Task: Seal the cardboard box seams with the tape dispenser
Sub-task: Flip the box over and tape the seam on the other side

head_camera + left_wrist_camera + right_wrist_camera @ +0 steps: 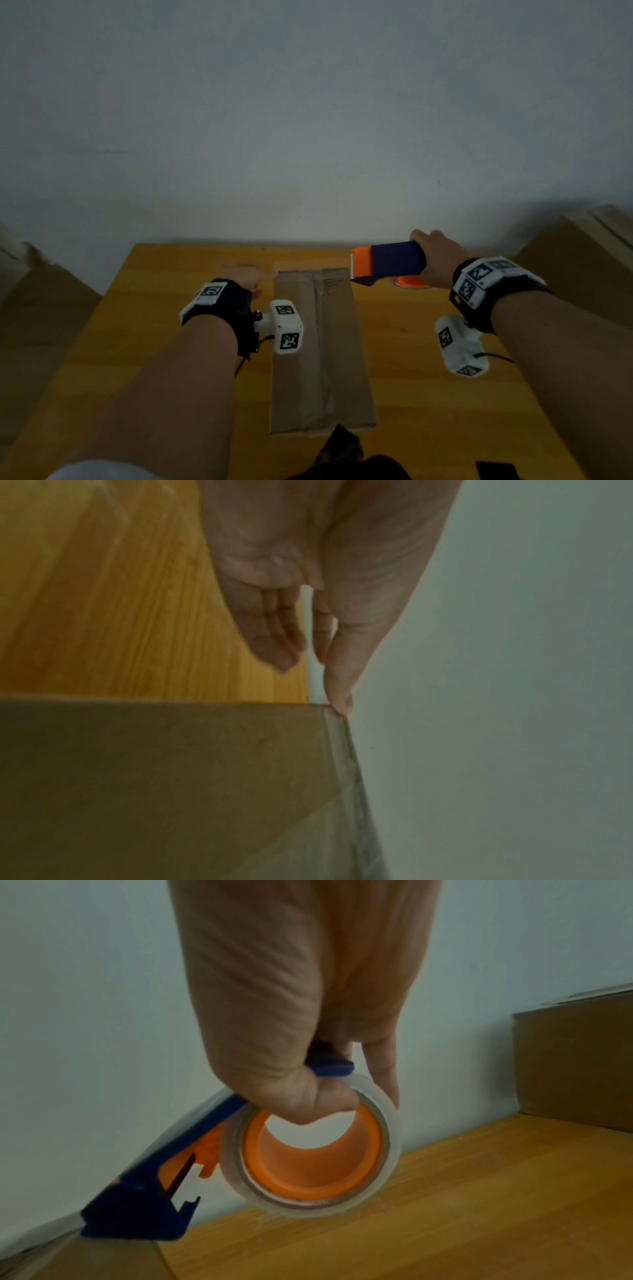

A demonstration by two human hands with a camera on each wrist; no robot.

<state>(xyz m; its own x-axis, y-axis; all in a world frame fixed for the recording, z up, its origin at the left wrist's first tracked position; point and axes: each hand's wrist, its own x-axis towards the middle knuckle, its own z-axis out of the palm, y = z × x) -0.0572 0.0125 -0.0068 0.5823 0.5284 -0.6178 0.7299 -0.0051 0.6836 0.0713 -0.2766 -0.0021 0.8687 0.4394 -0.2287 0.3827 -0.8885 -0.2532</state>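
Cardboard box [318, 349] lies mid-desk [428, 394], clear tape already along its centre seam. My right hand [436, 257] clamps the tape dispenser [387, 262] at the box's far right corner; my left hand [245, 274], fingers straight, touches the far left corner. I judge cross seams remain.

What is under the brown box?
The cardboard box sits on the yellow wooden table. The box hides the tabletop beneath it, so anything else there can't be seen.
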